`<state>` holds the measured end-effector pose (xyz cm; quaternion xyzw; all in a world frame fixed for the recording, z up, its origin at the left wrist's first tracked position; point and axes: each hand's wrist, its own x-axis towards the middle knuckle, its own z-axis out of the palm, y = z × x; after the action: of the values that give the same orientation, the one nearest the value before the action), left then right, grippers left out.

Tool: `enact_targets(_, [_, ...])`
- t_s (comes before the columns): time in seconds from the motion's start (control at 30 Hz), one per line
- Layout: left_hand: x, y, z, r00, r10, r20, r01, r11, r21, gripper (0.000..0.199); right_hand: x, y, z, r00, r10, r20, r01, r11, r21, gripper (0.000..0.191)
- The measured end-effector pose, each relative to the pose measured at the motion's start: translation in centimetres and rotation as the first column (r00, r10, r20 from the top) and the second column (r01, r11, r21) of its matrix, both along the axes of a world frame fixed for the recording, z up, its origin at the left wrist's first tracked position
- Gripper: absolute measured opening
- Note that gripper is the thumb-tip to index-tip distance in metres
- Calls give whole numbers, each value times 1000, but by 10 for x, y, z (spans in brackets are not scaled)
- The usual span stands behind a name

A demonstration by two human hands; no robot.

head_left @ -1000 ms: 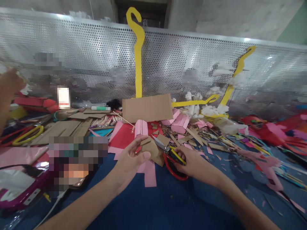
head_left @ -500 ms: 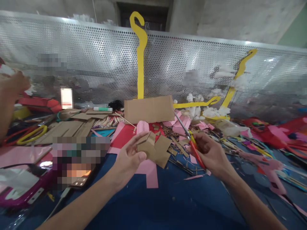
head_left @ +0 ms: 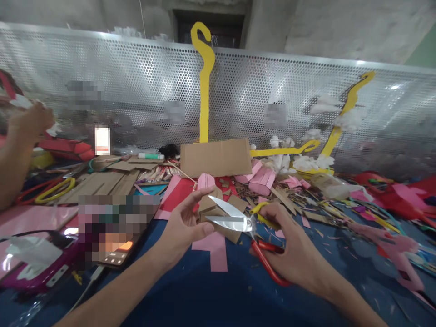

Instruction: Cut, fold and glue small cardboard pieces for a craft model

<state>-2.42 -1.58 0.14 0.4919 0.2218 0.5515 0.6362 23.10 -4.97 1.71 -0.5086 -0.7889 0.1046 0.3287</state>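
Cardboard piece (head_left: 218,213) is pinched in the left hand (head_left: 182,227), thumb on the near face and fingers stretched up behind it, held just above the blue tabletop (head_left: 211,295) around the middle, a bit toward the near edge. It's a small brown scrap with folded or notched bits at its top, and from the look of those edges I'd say some shaping is already done on it. The right hand (head_left: 289,247) is wrapped around the scissors (head_left: 245,227), fingers through the red and yellow handles, blades spread open in a V. The blade tips point left, toward the left hand, with the long axis running roughly left to right across the view and the handles dropping down toward the near edge. The lower blade sits right against the cardboard near the thumb, but I can't tell if the blades have bitten into it yet, so my guess is a cut is lined up and not closed. The scrap's own long side runs about level too, slanting slightly down to the right. Right under it a pink paper strip (head_left: 216,250) lies flat on the blue. Further back a bigger cardboard sheet (head_left: 216,156) stands propped near the perforated metal panel (head_left: 136,91). Someone else's hand (head_left: 29,125) is over by the left edge.
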Motion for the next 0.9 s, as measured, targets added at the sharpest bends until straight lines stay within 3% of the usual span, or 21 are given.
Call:
enact_targets(0.63, [2, 1, -8, 997, 42, -62, -43, 999, -10, 75, -5, -1, -1, 1000, -10, 22, 7, 992, 127, 42])
enact_targets(0.9, [2, 0, -5, 994, 67, -86, -66, 998, 11, 70, 0, -2, -1, 999, -37, -24, 39, 996, 80, 41])
